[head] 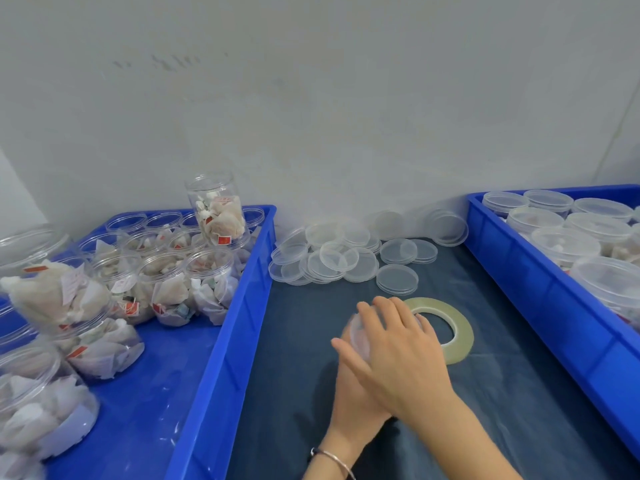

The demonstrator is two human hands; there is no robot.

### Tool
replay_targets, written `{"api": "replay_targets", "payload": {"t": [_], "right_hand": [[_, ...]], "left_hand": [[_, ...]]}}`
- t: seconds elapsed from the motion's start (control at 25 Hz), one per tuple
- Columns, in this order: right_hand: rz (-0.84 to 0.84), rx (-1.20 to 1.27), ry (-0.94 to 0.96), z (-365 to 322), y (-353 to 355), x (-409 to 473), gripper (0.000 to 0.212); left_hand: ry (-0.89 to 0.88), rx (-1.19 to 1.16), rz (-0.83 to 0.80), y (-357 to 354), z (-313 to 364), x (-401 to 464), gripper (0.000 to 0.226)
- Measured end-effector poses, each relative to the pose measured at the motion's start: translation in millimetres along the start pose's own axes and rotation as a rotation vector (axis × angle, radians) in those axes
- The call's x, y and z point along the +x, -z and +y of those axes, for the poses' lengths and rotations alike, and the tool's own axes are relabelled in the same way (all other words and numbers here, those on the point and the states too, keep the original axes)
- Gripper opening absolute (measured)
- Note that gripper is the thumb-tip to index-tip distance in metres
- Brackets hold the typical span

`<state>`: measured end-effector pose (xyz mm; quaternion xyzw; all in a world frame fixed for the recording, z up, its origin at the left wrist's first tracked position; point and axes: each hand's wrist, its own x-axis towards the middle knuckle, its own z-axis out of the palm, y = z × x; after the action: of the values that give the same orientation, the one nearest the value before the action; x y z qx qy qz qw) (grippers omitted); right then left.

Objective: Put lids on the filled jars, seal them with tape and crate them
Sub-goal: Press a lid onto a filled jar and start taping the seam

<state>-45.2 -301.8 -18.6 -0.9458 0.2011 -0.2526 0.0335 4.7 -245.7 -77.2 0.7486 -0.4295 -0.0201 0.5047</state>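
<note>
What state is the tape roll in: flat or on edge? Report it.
Flat. The tape roll lies on the dark mat, its round opening facing up, beside the right hand, which covers its near-left edge.
</note>
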Motion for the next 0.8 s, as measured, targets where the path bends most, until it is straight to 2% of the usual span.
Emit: {"api": "replay_targets", "payload": {"t": [0.04,0.08,0.12,0.16,0.2,0.24,0.32,0.4,0.6,0.8], "right_hand": [[0.105,-0.002,0.026,1.8,-3.7,-0.2,0.056],[0.144,0.010,0.045,4.3,-6.5,0.8,0.051],[0.155,0.016,0.070,8.2,-8.1,2.2,0.047],[0.138,0.043,0.110,12.9,-7.0,3.7,0.043],[0.101,0.091,0.162,18.6,-4.3,4.5,0.042],[0.042,0.170,0.217,26.1,-0.4,5.8,0.043],[-0.130,0.362,0.317,45.8,9.4,11.8,0.042],[-0.280,0.487,0.398,60.0,16.4,19.9,0.041],[-0.431,0.637,0.442,61.4,16.9,34.7,0.032],[-0.607,0.696,0.469,56.2,20.8,46.9,0.033]], "left_hand": [[0.094,0.034,0.054,3.4,-1.1,8.1,0.030],[0.061,0.140,0.127,3.2,-10.1,10.2,0.019],[0.026,0.163,0.073,2.0,-8.7,8.2,0.008],[-0.043,0.217,0.006,-2.2,-6.9,9.0,0.010],[-0.054,0.227,-0.051,-5.9,-5.9,11.8,0.019],[-0.090,0.288,-0.100,-8.6,-14.2,14.9,0.036],[0.044,-0.024,-0.264,-6.0,-25.8,18.5,0.063],[0.155,-0.281,-0.313,-2.9,-34.9,20.8,0.077],[0.183,-0.332,-0.403,10.3,-37.1,23.7,0.083],[0.152,-0.300,-0.588,25.5,-37.8,33.7,0.086]]}}
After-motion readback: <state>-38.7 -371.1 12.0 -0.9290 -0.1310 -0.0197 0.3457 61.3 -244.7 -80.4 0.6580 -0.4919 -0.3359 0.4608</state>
